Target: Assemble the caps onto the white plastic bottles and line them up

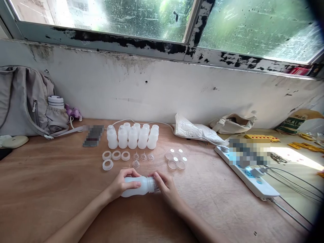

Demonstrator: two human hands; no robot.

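A frosted baby bottle (135,193) lies on its side just above the front part of the table, its neck pointing right. My left hand (118,185) is wrapped round its body, thumb along the near side. The fingers of my right hand (165,187) close on a clear piece at the bottle's neck, which they partly hide. Beyond my hands are several white collar rings (107,165), several clear teats (143,156) and several clear caps (172,164). Behind these, upright frosted bottles (132,139) stand in two rows.
A phone (93,136) lies left of the bottles, near a grey backpack (37,98). At right, a white power strip (265,190) with cables crosses the table. A silvery package (194,131) and a beige pouch (231,125) rest against the wall.
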